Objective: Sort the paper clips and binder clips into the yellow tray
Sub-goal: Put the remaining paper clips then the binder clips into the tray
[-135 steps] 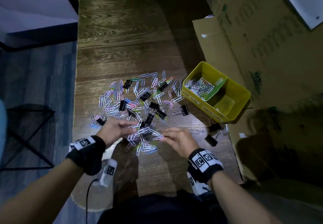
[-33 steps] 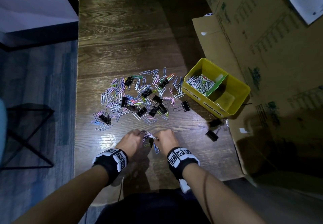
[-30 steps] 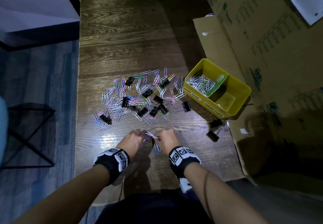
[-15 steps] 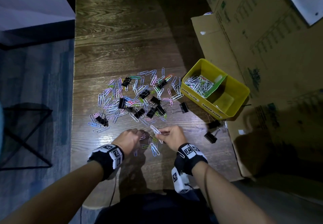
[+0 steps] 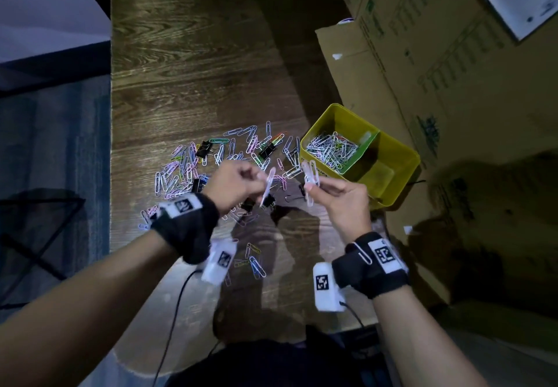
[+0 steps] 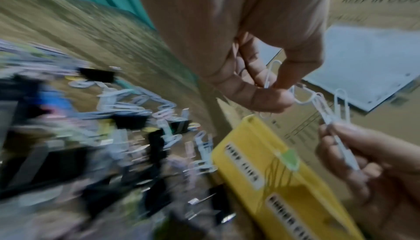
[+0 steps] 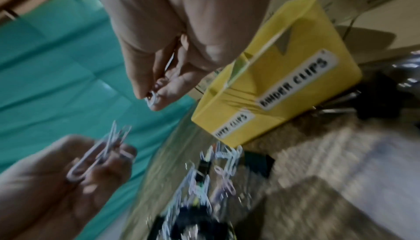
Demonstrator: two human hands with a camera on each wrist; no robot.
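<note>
Item: loose pile of coloured wire paper clips mixed with black metal binder clips, spread on the dark wood-grain tabletop. A few stray clips lie nearer the person, below the wrists.

Item: yellow plastic two-compartment tray, at the tabletop's right edge beside brown cardboard boxes. Its far compartment holds a heap of paper clips; the near compartment shows bare floor. Front wall bears white labels, one reading "BINDER CLIPS" in the right wrist view.

Hands: both raised above the pile, just left of the tray. Left hand, grip pinched on a small bunch of pale paper clips between thumb and fingertips. Right hand, grip likewise pinched on a second bunch of pale clips standing up from the fingers. The two bunches are near each other; whether they link is unclear. One clip hangs on the right black wristband.

Legibility: both wrist views are motion-blurred; the pile reads as streaks.
</note>
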